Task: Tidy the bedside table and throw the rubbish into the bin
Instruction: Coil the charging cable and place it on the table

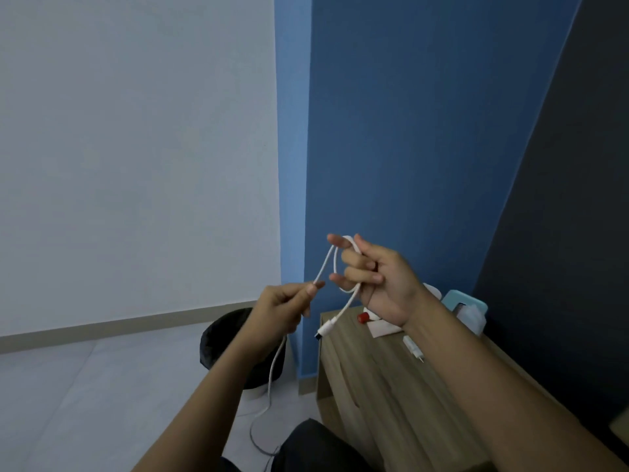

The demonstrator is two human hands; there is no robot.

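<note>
Pinching cable (pixel 324 264) with left hand (pixel 282 308), looping it round right hand's (pixel 377 281) curled fingers (pixel 357 260). Could lose the loop, or snag plug (pixel 327 329) dangling at table (pixel 374 386) edge.

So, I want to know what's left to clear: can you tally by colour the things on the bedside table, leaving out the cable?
White: 3 - plug, paper, rounded thing half hidden behind the right hand
Red: 1 - small cap
Light blue: 1 - tissue box
Total: 5, without the cable
</note>
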